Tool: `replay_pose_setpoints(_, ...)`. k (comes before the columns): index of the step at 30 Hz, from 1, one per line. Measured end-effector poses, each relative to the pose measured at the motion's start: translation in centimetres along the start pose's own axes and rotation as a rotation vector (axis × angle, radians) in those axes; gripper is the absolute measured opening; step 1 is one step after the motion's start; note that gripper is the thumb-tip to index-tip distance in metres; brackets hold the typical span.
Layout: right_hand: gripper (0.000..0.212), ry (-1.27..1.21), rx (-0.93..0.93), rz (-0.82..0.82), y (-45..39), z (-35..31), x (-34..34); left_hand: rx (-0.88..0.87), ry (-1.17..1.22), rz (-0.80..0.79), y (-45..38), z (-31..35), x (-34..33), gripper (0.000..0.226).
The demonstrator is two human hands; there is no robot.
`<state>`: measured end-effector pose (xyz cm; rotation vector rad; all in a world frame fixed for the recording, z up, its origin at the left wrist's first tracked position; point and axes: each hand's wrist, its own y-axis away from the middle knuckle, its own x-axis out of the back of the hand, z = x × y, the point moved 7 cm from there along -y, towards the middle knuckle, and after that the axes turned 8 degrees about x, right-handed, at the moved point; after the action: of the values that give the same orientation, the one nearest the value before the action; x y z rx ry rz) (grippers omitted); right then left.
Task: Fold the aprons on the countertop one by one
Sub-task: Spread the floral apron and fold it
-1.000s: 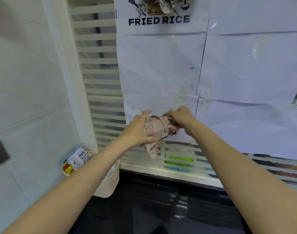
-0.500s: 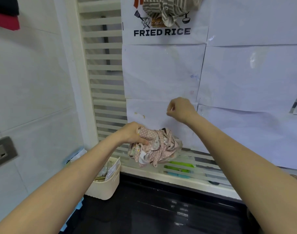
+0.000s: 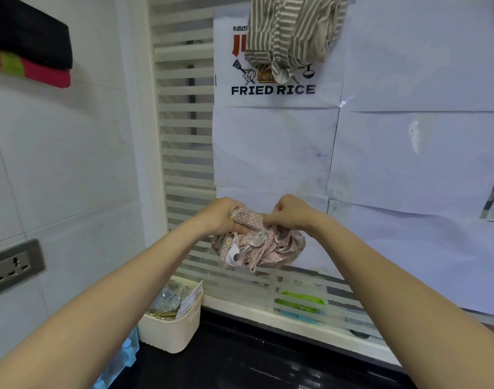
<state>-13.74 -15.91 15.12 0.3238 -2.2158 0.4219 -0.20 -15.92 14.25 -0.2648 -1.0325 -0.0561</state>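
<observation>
A bunched-up pink apron with white dots [image 3: 264, 247] hangs in the air in front of the striped window, well above the black countertop [image 3: 257, 363]. My left hand [image 3: 222, 216] grips its upper left part with curled fingers. My right hand [image 3: 289, 211] pinches the fabric at the top right. The rest of the cloth droops in a crumpled wad below both hands. A striped brown-and-cream apron [image 3: 292, 35] hangs high on the wall above.
A cream plastic bin [image 3: 181, 329] with packets stands on the counter's back left corner. A wall socket [image 3: 12, 265] sits on the left tiles. Folded black and red cloth [image 3: 29, 46] lies on a shelf at upper left. White paper sheets cover the wall.
My right hand, which was raised apart from the cloth half a second ago, has come back down and taken hold of the pink apron beside my left hand. The view tilted upward.
</observation>
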Motion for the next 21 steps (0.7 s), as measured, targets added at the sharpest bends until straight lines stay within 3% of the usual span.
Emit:
replay_pose_setpoints(4,0.026,-0.405,-0.097,0.241,0.9,-0.6,4.1,-0.059,0.036,0.086,-0.7,3.2,3.0,0.035)
replay_pose_setpoints(8,0.022,-0.562,-0.148,0.378,2.1,-1.5,9.2,-0.163,0.141,0.129,-1.3,7.5,4.9,0.025)
replay_pose_setpoints(15,0.034,-1.361,-0.157,0.65,3.8,-2.3,17.2,-0.247,0.446,-0.02,-1.6,13.3,8.3,0.016)
replay_pose_setpoints(17,0.041,-1.377,-0.115,0.707,4.3,-2.5,19.1,-0.236,0.441,-0.076,-2.3,14.6,8.5,0.025)
replay_pose_setpoints(21,0.023,-1.146,0.016,0.643,4.9,-3.6,21.1,-0.228,0.436,-0.157,-3.5,16.8,9.0,0.019)
